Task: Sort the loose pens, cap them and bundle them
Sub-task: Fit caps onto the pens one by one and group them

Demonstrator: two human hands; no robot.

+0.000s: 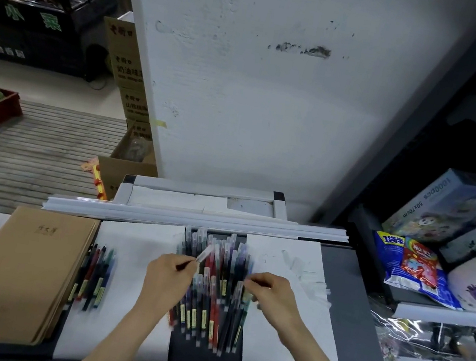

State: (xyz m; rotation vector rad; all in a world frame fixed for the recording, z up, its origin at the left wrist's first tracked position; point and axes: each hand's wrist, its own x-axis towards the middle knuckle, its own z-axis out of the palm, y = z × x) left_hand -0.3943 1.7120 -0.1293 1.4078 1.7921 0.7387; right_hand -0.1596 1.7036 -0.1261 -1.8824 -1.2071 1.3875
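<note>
left grip (165,278): thumb + fingers pinched on one pen (205,253), clear cap end pointing up-right, lifted just over the pile.
right grip (269,296): fingers curled at the pile's right edge, touching pens. Blurred, can't tell if it has one pinched.
pile (209,304): most of the loose pens, mixed colours, overlapping, on the dark bench (350,309) strip btw two white sheets (129,256).
sorted row (94,276): a few pens side by side on the left sheet, just beside the brown notebook (17,269), well apart from the pile.
step (my read): early sorting, one pen picked out, cap check, then over to its colour group.
how: pull along the pen's axis, not sideways, so neighbours don't roll. Right grip steadies the pile. Press the cap fully home before setting down, and lay it parallel w/ the row.
risk: pens roll off the sheet, colours get mixed in the blur of similar darks.
</note>
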